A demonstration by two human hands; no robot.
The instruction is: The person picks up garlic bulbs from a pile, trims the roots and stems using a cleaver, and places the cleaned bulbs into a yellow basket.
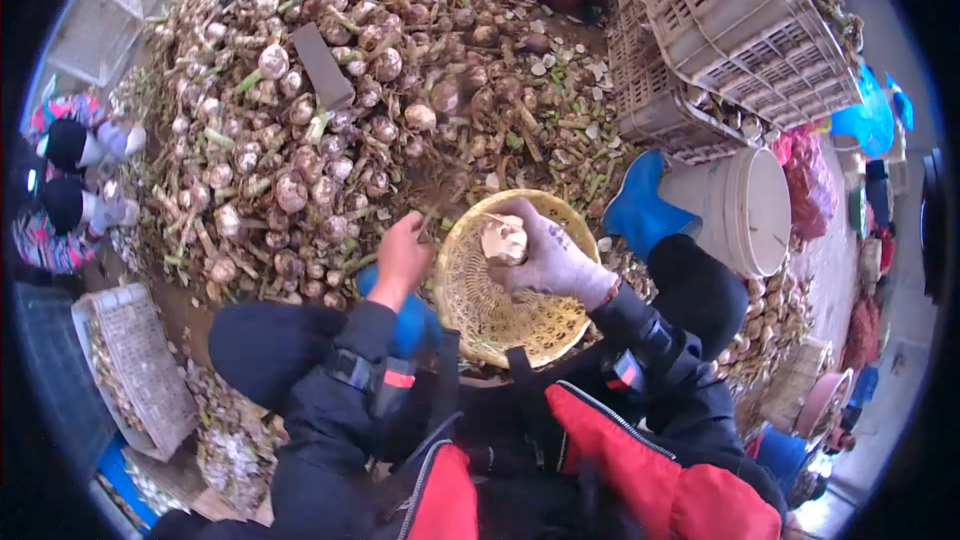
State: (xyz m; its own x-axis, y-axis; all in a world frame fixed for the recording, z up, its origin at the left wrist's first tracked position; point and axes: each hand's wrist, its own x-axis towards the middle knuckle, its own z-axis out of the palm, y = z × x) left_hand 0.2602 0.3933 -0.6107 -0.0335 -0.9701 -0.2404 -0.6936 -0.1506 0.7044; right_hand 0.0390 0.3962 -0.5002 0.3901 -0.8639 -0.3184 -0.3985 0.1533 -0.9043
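Observation:
My right hand (pixel 560 265), in a pale knitted glove, is closed around a garlic bulb (pixel 503 240) above a yellow woven plastic basket (pixel 475 330). The bulb looks pale and trimmed. My left hand (pixel 402 258), bare, is just left of the basket's rim with its fingers closed. Something thin sticks out by its fingertips, too small to name. The basket sits between my knees and holds little that I can make out. A large heap of garlic (pixel 290 190) with stems and roots spreads ahead and to the left.
A grey block (pixel 322 65) lies on the heap. Plastic crates (pixel 740 30) are stacked at the right, beside a white bucket (pixel 760 210) and a blue boot (pixel 640 200). Another crate (pixel 140 365) stands at the left. Co-workers' gloved hands (pixel 120 140) are at the far left.

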